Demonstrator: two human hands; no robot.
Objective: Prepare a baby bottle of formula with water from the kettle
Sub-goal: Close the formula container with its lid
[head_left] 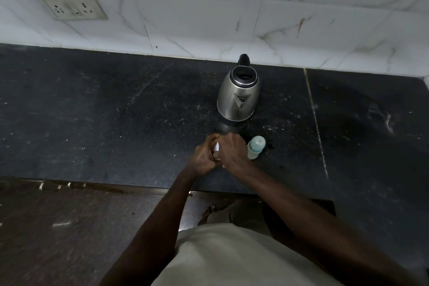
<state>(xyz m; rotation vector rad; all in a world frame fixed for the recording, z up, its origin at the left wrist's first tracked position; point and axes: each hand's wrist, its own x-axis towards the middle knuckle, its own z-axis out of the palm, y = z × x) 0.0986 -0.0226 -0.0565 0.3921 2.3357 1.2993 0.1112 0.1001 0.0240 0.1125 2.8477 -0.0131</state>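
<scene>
A steel kettle (238, 97) with a black lid and handle stands on the dark counter, its spout toward me. A small baby bottle (255, 147) with a pale green cap stands upright just right of my hands. My left hand (204, 155) and my right hand (229, 152) are clasped together round a small white object (217, 146); only a sliver of it shows between the fingers, so I cannot tell what it is. Both hands sit in front of the kettle, a short gap from it.
The black stone counter (116, 111) runs left and right, with a seam line (315, 118) to the right. A white tiled wall stands behind, with a socket plate (69, 0) at upper left. The counter's front edge lies just under my forearms.
</scene>
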